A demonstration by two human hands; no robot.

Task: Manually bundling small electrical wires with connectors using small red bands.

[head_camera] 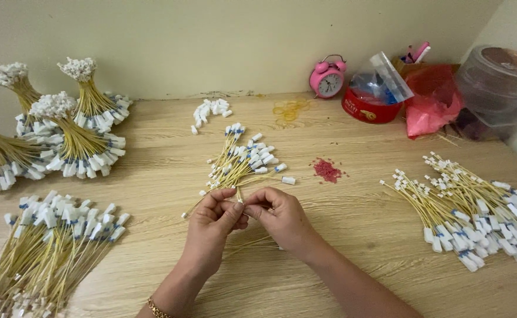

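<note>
Hands [243, 215] meet (fingertips pinched) — on wire bundle [240, 165].

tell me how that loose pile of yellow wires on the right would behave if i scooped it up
The loose pile of yellow wires would probably splay and shed strands, since nothing binds it. Each thin wire looks light and bendy. The white end caps crowd together, so they may snag on each other.

head view | looks down, forward | close over wooden table [352, 235] | faces wall [211, 41]
</note>
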